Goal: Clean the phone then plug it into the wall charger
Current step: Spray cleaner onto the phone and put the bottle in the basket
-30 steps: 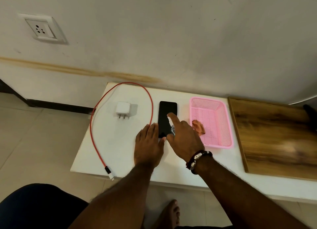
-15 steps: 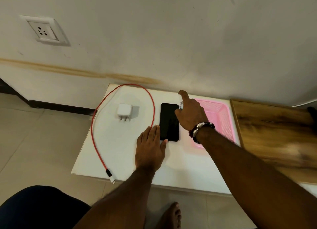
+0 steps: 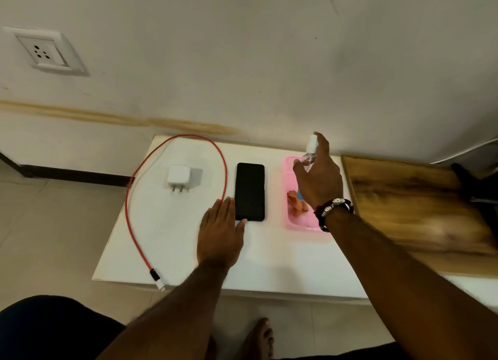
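On the white table (image 3: 269, 257), the black rectangular phone (image 3: 250, 192) lies between the white charger brick (image 3: 178, 177) and the pink plastic basket (image 3: 289, 198). The red cable (image 3: 172, 198) loops around the brick.

there is just one view, from a camera on the person's head. it looks forward and down, from above the white table (image 3: 269, 260), and faces the wall (image 3: 242, 63) behind it. it sits close, so both arms reach in from the bottom edge. the wide lens bends the edges. the wall socket (image 3: 44, 51) shows high on the left.
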